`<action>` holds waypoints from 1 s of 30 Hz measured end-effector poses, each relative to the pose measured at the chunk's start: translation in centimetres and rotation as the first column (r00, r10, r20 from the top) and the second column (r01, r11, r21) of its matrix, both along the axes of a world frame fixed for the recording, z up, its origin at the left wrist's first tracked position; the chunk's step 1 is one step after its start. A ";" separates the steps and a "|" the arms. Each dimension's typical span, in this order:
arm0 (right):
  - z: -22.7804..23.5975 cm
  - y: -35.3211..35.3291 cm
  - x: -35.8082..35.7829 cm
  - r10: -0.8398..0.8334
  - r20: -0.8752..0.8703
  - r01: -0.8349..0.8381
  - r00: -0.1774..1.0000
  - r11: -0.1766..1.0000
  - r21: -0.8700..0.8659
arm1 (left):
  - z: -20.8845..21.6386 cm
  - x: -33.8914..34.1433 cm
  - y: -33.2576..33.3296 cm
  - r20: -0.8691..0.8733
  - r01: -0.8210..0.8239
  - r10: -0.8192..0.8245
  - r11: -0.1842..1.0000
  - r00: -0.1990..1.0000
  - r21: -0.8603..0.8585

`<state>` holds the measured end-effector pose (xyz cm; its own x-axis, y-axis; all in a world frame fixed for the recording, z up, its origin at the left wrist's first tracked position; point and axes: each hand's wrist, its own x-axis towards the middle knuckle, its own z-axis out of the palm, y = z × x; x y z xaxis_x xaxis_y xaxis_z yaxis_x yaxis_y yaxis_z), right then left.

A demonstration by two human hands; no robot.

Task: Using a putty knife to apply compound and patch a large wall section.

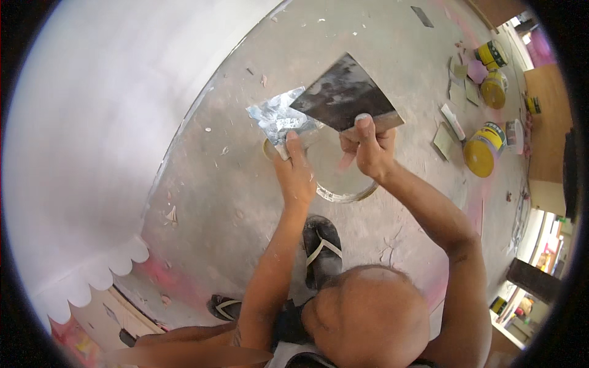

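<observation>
Gripping small putty knife [279, 116] w/ left hand [296, 175], wide blade [343, 92] w/ right hand [368, 147], both fists closed; filler could drip onto floor [245, 184] if blades tilt.

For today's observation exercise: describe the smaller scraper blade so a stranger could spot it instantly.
Start at the white wall on the left, then go right to the two raised hands over the concrete floor. The left hand holds the smaller putty knife. Unlike the wide dark putty knife in the right hand, it is narrow, shiny and smeared with pale filler.
</observation>
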<state>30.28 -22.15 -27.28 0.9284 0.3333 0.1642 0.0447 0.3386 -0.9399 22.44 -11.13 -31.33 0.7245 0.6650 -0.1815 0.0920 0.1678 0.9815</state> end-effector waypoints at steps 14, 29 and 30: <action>-0.5 -1.2 1.2 -0.227 0.146 0.195 0.963 0.958 0.209 | 0.4 0.3 -0.5 0.021 0.012 -0.011 0.999 1.000 -0.053; 4.0 0.4 1.3 -0.102 0.203 0.140 0.974 0.974 -0.178 | 0.3 -0.2 0.1 -0.069 0.068 -0.067 0.998 0.995 0.015; 3.1 0.3 2.0 -0.174 0.288 0.225 0.942 0.962 -0.153 | 0.5 0.0 -0.5 -0.102 0.074 -0.071 0.997 0.992 0.029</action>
<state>32.24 -21.81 -24.21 0.9082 0.1930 0.3714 0.3534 0.1216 -0.9275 22.43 -11.68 -30.83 0.7503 0.6180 -0.2349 0.2014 0.1248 0.9715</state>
